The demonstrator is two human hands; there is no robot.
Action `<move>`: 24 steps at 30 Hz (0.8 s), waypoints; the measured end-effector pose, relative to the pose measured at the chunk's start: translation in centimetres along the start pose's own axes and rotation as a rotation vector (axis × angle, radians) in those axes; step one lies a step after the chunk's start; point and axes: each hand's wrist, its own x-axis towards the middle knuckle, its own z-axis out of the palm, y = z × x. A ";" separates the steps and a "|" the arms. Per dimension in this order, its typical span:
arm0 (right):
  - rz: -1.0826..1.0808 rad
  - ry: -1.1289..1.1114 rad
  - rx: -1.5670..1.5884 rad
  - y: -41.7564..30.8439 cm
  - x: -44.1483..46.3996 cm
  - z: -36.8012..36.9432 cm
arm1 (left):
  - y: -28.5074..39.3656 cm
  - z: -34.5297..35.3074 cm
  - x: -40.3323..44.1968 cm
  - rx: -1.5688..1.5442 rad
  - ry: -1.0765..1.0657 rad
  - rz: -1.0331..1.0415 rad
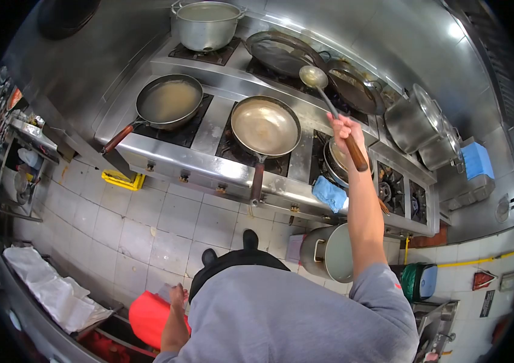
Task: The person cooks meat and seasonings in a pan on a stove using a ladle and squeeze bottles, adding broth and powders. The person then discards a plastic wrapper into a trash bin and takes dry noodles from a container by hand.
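Note:
My right hand is wrapped round the wooden handle of a ladle, raised over the stove. The ladle's bowl is up toward the back burners. Below and left of that hand, a frying pan with a pale, bare-looking inside sits on a burner, its handle pointing at me. Further left stands another frying pan with cloudy liquid in it. My left hand hangs low at my side by a red container. Its fingers look curled, and what they hold, if anything, is unclear.
A large pot and dark woks stand along the back. Lidded pots are at the right. A blue cloth lies at the stove's front edge, above a tall pot on the floor. A yellow crate sits beneath.

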 end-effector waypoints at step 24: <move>0.022 0.709 -1.168 18.5 -8.1 -0.8 | 21.8 13.9 -6.3 0.019 -0.531 0.358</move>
